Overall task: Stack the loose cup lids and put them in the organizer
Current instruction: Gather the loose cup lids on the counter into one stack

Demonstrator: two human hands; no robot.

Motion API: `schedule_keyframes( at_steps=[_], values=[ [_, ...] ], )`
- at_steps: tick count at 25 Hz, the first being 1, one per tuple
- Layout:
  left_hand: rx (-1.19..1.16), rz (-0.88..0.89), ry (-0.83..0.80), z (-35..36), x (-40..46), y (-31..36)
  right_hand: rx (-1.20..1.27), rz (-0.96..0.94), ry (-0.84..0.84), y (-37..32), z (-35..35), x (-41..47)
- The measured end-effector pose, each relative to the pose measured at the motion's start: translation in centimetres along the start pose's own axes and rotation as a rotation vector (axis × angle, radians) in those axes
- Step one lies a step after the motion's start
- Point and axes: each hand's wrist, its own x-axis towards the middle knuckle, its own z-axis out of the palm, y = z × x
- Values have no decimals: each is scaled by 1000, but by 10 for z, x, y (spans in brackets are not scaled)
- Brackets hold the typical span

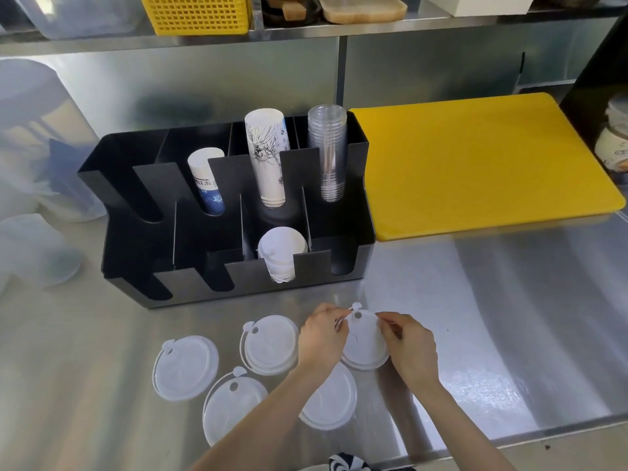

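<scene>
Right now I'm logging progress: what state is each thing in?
Held lid: gripped by both hands.
Left hand: closed on lid.
Right hand: closed on lid.
Four loose lids: flat, unstacked.
Organizer: partly filled.
Lid stack: slotted in the organizer.

Both forearms are bare, without sleeves; the left hand (321,338) and right hand (409,345) wear nothing.

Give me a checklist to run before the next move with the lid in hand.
1. Left hand and right hand both grip the held lid: ok.
2. Other loose lids visible: four on the counter, e.g. nearest lid: ok.
3. Lids stacked: not ok, all lie apart.
4. Organizer within view, front slots free: ok.
5. Existing lid stack in a front slot: ok.
6. Held lid clean: cannot tell.
</scene>
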Motion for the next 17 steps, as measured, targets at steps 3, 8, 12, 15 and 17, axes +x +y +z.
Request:
schedule_keyframes(
  at_steps=[3,8,12,15,17],
  values=[
    [-68,1,27,-6,-2,-2,51,-16,-1,-4,1,2],
    [-88,15,78,-28,-2,-7,91,-74,-33,-17,9,4],
    [-99,16,97,-48,-8,-13,98,-120,-70,-30,17,5],
    [-96,-25,107,-59,-14,-18,101,-145,-108,-40,22,3],
    [-89,-49,107,-65,-18,-23,87,-167,-137,-44,25,0]
  ],
)
